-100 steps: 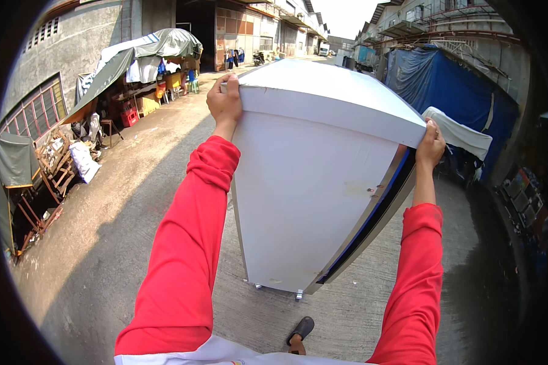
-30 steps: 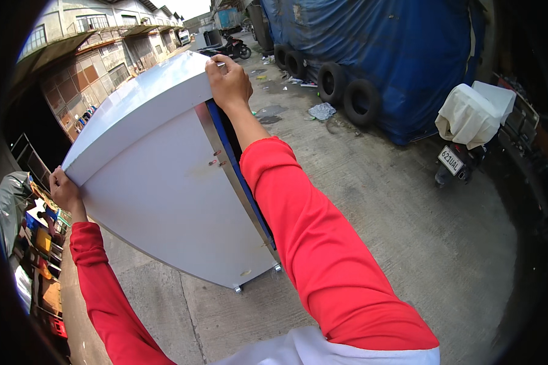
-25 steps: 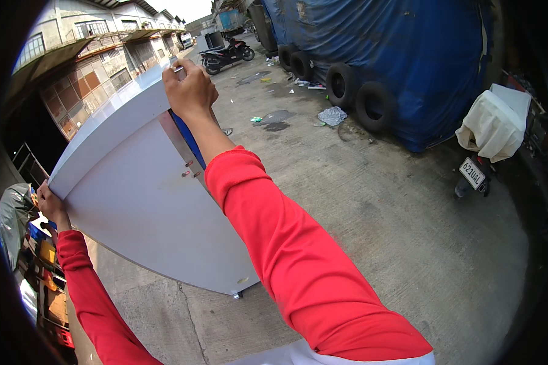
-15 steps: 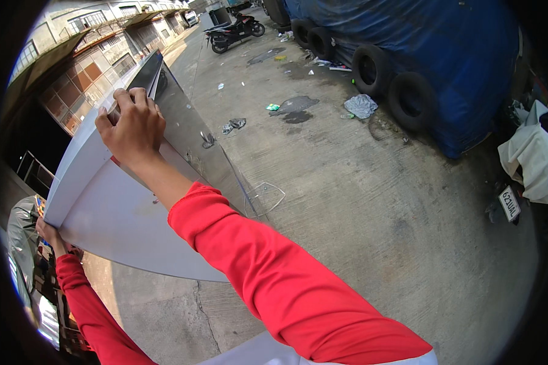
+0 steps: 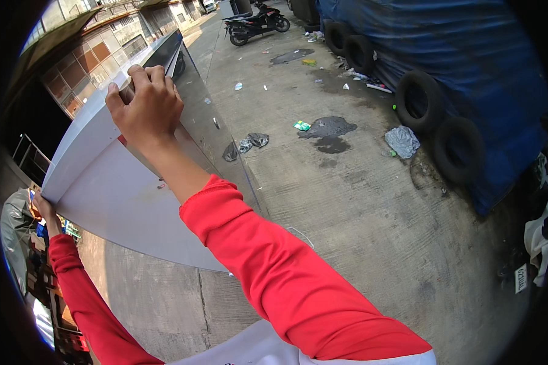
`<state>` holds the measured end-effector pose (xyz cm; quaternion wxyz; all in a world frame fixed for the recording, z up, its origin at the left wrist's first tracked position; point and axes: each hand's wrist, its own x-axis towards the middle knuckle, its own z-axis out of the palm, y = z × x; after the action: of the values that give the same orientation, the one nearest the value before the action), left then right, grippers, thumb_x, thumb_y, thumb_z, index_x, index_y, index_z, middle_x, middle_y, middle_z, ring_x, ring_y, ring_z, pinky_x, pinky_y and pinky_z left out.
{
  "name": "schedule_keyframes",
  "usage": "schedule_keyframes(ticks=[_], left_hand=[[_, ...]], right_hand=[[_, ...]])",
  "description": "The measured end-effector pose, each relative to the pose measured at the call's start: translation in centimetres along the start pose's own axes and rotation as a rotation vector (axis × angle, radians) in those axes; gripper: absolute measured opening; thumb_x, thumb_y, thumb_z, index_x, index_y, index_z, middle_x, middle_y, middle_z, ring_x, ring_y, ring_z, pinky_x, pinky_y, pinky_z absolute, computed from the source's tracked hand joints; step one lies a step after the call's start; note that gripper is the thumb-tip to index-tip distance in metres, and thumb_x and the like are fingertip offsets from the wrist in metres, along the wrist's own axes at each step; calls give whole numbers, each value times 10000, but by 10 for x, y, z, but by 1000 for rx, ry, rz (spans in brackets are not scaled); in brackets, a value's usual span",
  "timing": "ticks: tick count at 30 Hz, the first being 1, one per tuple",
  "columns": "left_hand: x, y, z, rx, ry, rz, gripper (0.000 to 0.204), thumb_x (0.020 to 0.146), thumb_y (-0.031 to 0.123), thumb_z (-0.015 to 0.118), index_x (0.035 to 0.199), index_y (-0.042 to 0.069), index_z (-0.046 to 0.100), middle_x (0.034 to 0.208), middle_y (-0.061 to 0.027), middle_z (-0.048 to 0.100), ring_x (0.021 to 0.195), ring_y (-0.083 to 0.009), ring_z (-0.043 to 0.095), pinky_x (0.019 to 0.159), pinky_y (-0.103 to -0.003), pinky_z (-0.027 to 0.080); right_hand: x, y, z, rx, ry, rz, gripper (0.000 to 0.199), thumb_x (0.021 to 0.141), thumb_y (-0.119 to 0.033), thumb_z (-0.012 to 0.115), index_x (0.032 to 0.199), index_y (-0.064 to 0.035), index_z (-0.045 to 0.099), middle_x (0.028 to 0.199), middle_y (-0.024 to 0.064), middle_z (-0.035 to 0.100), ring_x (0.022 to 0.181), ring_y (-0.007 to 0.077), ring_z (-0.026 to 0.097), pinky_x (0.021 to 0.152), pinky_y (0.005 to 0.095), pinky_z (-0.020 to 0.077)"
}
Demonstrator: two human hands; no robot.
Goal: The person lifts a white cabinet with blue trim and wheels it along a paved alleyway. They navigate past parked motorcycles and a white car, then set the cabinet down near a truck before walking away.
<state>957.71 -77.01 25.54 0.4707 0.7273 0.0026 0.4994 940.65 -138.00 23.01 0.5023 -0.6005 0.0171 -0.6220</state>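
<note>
The person is tipping a white cabinet (image 5: 112,201) over the concrete floor (image 5: 359,201), right hand (image 5: 145,109) clenching its top edge at eleven o'clock, left hand (image 5: 42,207) gripping its corner at nine o'clock; lowering probably calls for both grips holding firm.

Bright daylight falls across the concrete ground (image 5: 371,201) and glares off the pale white panel (image 5: 115,194). Fisheye distortion bends straight edges near the dark circular rim. The left edge lies in deep shadow; the centre stays fairly sharp.
</note>
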Motion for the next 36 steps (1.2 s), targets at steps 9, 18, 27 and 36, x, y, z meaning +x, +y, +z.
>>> schedule_keyframes(ticks=[9,18,27,36], left_hand=[[132,-91,291,-55,3,-78,602,1005,472,500,1420,36,526,1390,-139,553,1265,-267,539,1103,-371,385],[248,-227,587,8,52,25,507,1031,422,446,1306,23,596,1293,-123,602,1202,-225,558,1065,-357,403],[318,-272,921,170,171,126,441,1002,414,452,1200,85,668,1175,-166,676,1123,-295,614,1002,-388,448],[390,-321,1219,228,404,82,402,945,404,478,1268,304,694,1260,-102,626,1155,-310,621,997,-435,479]], right_hand=[[114,228,220,-1,8,16,384,819,-379,679,1033,-64,726,1013,155,671,960,358,661,795,478,549],[218,457,437,-51,30,-20,384,833,-404,673,1053,-94,728,1019,133,678,963,346,661,778,472,548],[368,708,643,-213,-45,28,378,864,-493,637,1029,-179,770,1000,109,729,930,335,697,788,449,533],[507,954,854,-189,-51,108,360,893,-471,632,1087,-206,781,903,100,760,874,278,724,766,398,540]])
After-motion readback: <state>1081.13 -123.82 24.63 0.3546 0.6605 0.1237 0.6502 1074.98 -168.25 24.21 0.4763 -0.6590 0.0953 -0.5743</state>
